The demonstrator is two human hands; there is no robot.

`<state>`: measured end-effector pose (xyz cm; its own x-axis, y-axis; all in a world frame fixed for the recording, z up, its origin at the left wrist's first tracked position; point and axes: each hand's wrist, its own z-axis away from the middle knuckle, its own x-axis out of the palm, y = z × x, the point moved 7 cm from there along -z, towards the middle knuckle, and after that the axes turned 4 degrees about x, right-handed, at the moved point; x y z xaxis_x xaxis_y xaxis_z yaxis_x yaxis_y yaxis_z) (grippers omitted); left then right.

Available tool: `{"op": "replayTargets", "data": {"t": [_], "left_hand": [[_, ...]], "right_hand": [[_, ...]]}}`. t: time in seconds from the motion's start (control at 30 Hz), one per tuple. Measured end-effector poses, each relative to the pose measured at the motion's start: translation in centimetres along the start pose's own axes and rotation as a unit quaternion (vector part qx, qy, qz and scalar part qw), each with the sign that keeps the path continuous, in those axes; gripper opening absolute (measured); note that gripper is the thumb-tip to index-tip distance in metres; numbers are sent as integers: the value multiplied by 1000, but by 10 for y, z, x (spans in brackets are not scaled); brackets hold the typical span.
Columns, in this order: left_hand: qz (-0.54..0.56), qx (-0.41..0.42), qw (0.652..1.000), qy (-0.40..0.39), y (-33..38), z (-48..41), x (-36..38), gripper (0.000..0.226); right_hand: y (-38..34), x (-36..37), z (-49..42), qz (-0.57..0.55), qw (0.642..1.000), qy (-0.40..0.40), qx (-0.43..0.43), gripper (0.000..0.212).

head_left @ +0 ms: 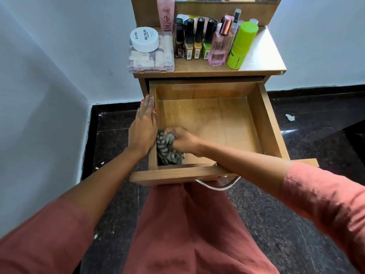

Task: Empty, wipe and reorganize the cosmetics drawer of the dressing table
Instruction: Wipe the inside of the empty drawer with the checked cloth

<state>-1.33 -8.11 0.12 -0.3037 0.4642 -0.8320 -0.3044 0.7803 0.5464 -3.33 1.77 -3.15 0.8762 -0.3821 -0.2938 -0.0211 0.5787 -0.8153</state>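
Observation:
The wooden drawer (264, 115) of the dressing table is pulled out, and its floor is bare. My right hand (182, 138) is inside it at the near left corner, shut on a crumpled grey and white patterned cloth (167, 149) pressed against the drawer floor and left wall. My left hand (145, 125) lies flat with straight fingers on the outside of the drawer's left wall, holding nothing. On the table top (260, 56) stand the cosmetics: several nail polish bottles (195, 40), a pink perfume bottle (220, 46), a green bottle (242, 46), a tall pink bottle (166, 12).
A white nail polish remover tub (145, 38) sits on a clear plastic box (151, 58) at the table's left. A mirror frame (262, 12) rises behind. White walls flank the table; the floor (316, 119) is dark stone with a scrap of white paper (290, 117). My knees are under the drawer front.

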Motion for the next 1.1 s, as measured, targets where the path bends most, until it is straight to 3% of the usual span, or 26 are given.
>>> {"op": "replayTargets", "data": {"t": [0.13, 0.23, 0.5, 0.7, 0.93, 1.03, 1.1], "left_hand": [[7, -1, 1000, -4, 0, 0, 1, 45], [6, 6, 1000, -1, 1, 0, -1, 44], [-6, 1, 1000, 1, 0, -1, -1, 44], [-18, -7, 1000, 0, 1, -2, -1, 44], [-13, -7, 1000, 0, 1, -2, -1, 44], [-18, -9, 1000, 3, 0, -3, -1, 44], [-23, -8, 1000, 1, 0, -2, -1, 44]], "right_hand": [[-17, -29, -19, -75, 993, 94, 13, 24], [-21, -36, -28, -89, 988, 117, 35, 40], [0, -2, -6, -36, 995, -17, 87, 36], [-1, 13, 12, -4, 999, -36, 15, 39], [-24, 13, 23, 118, 985, -68, -104, 45], [-23, 14, 19, 144, 981, -76, -103, 31], [-19, 14, 15, 147, 983, -75, -81, 33]]}}
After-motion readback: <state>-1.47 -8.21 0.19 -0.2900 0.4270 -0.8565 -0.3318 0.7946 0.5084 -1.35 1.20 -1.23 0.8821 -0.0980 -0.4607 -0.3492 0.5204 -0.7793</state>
